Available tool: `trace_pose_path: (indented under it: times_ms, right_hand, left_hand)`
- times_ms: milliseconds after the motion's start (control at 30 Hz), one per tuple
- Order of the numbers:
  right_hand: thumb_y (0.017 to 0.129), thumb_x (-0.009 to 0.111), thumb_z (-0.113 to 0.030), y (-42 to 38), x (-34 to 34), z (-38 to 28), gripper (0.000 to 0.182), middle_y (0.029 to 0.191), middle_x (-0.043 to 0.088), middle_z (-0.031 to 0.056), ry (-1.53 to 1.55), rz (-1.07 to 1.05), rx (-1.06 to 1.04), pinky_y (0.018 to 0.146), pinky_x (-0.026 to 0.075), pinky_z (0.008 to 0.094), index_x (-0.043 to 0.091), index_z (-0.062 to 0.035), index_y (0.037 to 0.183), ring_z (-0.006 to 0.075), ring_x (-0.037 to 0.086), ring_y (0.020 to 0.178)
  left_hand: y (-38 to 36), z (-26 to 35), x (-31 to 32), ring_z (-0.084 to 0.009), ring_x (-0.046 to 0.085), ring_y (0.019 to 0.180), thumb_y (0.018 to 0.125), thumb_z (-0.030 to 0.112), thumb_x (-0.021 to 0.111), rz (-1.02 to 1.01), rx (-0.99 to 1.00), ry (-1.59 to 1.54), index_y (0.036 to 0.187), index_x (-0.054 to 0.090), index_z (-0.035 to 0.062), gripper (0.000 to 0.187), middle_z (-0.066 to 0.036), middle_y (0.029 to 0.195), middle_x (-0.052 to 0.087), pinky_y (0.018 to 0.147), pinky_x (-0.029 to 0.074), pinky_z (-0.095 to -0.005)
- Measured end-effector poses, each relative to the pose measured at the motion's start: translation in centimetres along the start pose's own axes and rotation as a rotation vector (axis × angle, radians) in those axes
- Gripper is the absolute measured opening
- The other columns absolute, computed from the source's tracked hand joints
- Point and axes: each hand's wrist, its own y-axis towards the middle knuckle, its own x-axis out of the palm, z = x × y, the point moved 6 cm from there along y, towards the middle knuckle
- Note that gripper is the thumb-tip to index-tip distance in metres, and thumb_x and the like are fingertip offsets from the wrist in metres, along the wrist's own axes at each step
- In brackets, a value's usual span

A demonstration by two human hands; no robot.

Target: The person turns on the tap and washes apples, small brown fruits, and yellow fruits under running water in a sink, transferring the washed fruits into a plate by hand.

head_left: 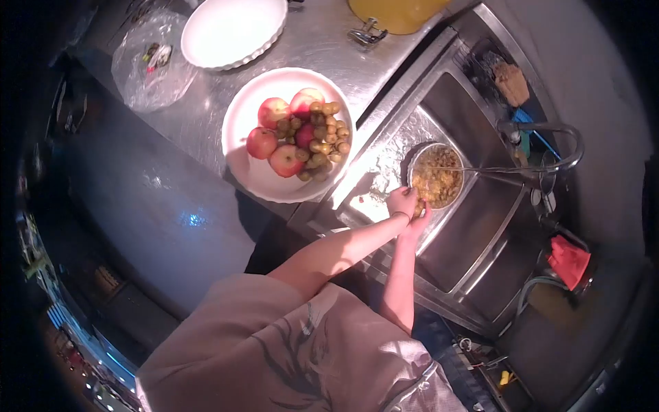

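In the sink stands a round white bowl of wet, yellow-green grapes, under a thin stream of water. My left hand is at the bowl's near rim, fingers closed around a few grapes. Just beside it, my right hand is curled with its fingertips against the same grapes. Exactly how many grapes they hold is hidden by the fingers. To the left, a large white plate on the steel counter carries several red apples and a bunch of green grapes.
A curved faucet arches over the sink from the right. Beyond it lie a brown sponge and a red glove. On the counter are a white fluted dish, a clear plastic bag and part of a yellow container.
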Motion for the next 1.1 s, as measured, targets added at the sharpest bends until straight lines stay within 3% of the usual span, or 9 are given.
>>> trace_pose_path:
  times_ms: [67, 100, 267, 400, 433, 567, 800, 933, 1100]
  right_hand:
    - [0.08, 0.052, -0.02, -5.2, 4.2, -1.3, 0.02, 0.102, 0.053, 0.0063, 0.064, 0.073, 0.04, 0.087, 0.041, 0.0321, 0.054, -0.0078, 0.096, 0.0189, 0.05, 0.098]
    - [0.08, 0.053, -0.019, -4.5, 5.5, -3.1, 0.019, 0.102, 0.053, 0.0061, 0.131, -0.169, -0.035, 0.085, 0.041, 0.0303, 0.054, -0.0078, 0.096, 0.017, 0.051, 0.097]
    - [0.07, 0.059, -0.011, -11.5, 18.1, -10.3, 0.022, 0.096, 0.058, 0.0054, 0.484, -0.741, 0.021, 0.08, 0.046, 0.0278, 0.058, -0.0061, 0.091, 0.0147, 0.055, 0.09]
    - [0.062, 0.064, -0.005, -14.1, 21.1, -8.4, 0.026, 0.091, 0.062, 0.005, 1.029, -0.75, 0.459, 0.076, 0.05, 0.0258, 0.06, -0.0047, 0.088, 0.0129, 0.059, 0.084]
    - [0.06, 0.066, -0.003, -13.4, 19.8, -7.4, 0.027, 0.09, 0.063, 0.0048, 1.078, -0.666, 0.485, 0.075, 0.05, 0.0252, 0.061, -0.0044, 0.087, 0.0124, 0.06, 0.083]
    - [0.079, 0.05, -0.018, -7.1, 6.2, -1.9, 0.018, 0.096, 0.056, 0.0075, -0.019, -0.167, 0.041, 0.087, 0.042, 0.0344, 0.054, -0.0067, 0.093, 0.0198, 0.052, 0.096]
    - [0.081, 0.046, -0.021, -15.8, 12.6, 4.3, 0.025, 0.109, 0.053, 0.0125, -0.159, -0.477, -0.097, 0.095, 0.038, 0.036, 0.053, -0.002, 0.095, 0.0245, 0.05, 0.104]
    - [0.083, 0.046, -0.023, -17.7, 16.1, 10.1, 0.026, 0.1, 0.054, 0.0099, -0.312, -0.782, 0.028, 0.09, 0.037, 0.0313, 0.057, 0.0003, 0.088, 0.0205, 0.049, 0.096]
    - [0.09, 0.035, -0.018, -19.4, 17.5, 15.6, 0.033, 0.13, 0.04, 0.0201, -0.676, -1.028, -0.177, 0.101, 0.025, 0.0345, 0.058, 0.0047, 0.095, 0.0267, 0.039, 0.119]
  left_hand:
    - [-1.6, 4.1, 1.1, -0.0143, 0.063, 0.066, 0.076, 0.016, 0.058, -0.099, 0.053, -0.179, 0.079, 0.064, -0.0006, 0.018, -0.01, 0.071, 0.065, 0.058, 0.049, -0.0252]
    - [-3.2, 8.0, 2.4, -0.0148, 0.062, 0.066, 0.078, 0.011, 0.057, -0.291, 0.037, -0.429, 0.086, 0.063, -0.0011, 0.015, -0.009, 0.075, 0.065, 0.056, 0.048, -0.0241]
    - [-13.4, 27.6, 1.2, -0.0169, 0.06, 0.085, 0.066, 0.009, 0.066, -0.43, 0.891, -0.498, 0.077, 0.062, 0.002, 0.013, -0.01, 0.093, 0.061, 0.072, 0.05, -0.0276]
    - [-13.7, 27.6, -0.2, -0.0153, 0.061, 0.085, 0.063, 0.009, 0.067, -0.428, 1.001, -0.503, 0.078, 0.062, 0.0035, 0.016, -0.01, 0.098, 0.061, 0.075, 0.05, -0.0249]
    - [-12.0, 24.1, 1.6, -0.0116, 0.062, 0.078, 0.068, 0.007, 0.063, -0.542, 0.602, -0.693, 0.078, 0.062, 0.0028, 0.012, -0.009, 0.098, 0.061, 0.07, 0.051, -0.0219]
    - [-4.5, 8.8, -2.4, -0.0134, 0.062, 0.063, 0.078, 0.014, 0.057, -0.202, -0.078, -0.372, 0.079, 0.063, 0.0014, 0.014, -0.009, 0.077, 0.065, 0.057, 0.05, -0.0257]
    - [-6.1, 14.5, -15.3, -0.0152, 0.056, 0.095, 0.086, 0.004, 0.049, -0.171, 0.343, -0.793, 0.093, 0.059, -0.0022, 0.013, -0.01, 0.101, 0.06, 0.084, 0.044, -0.027]
    - [-4.4, 16.1, -22.8, -0.0173, 0.053, 0.099, 0.087, 0.002, 0.045, 0.051, 0.636, -0.697, 0.094, 0.057, -0.0034, 0.015, -0.011, 0.103, 0.058, 0.087, 0.042, -0.03]
    - [-4.3, 15.9, -29.1, -0.0225, 0.044, 0.109, 0.089, 0.015, 0.035, 0.308, 0.695, -0.345, 0.106, 0.052, -0.0039, 0.03, -0.014, 0.117, 0.047, 0.096, 0.032, -0.0329]
